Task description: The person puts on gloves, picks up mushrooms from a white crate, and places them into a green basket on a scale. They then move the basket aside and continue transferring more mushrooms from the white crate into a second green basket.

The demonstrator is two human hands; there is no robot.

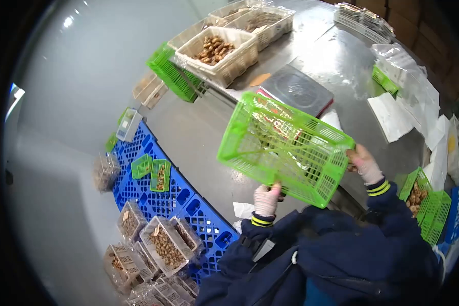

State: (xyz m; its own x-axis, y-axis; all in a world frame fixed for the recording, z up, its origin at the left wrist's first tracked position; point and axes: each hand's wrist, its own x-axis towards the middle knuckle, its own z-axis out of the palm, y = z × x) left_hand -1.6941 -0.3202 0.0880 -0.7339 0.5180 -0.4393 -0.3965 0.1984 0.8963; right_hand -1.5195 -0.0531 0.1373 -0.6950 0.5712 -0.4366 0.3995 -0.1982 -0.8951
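Note:
My left hand (266,200), in a pale glove with bare fingertips, grips the near edge of a green plastic basket (229,148). At the basket's right end, my right hand (364,164) is closed on the rim, in a matching glove. The basket is tilted in front of my body, and its slatted walls let the surface behind show through. Just beyond it, a flat scale-like device (297,86) with a grey top and red edge lies on the metal table (319,38).
White baskets (250,56) of brown lumpy produce stand at the table's far left, beside stacked green baskets (171,71). A blue pallet (204,219) on the floor bears several filled baskets. Plastic bags (408,71) and white paper (387,117) lie right; another green basket (433,214) is near my right elbow.

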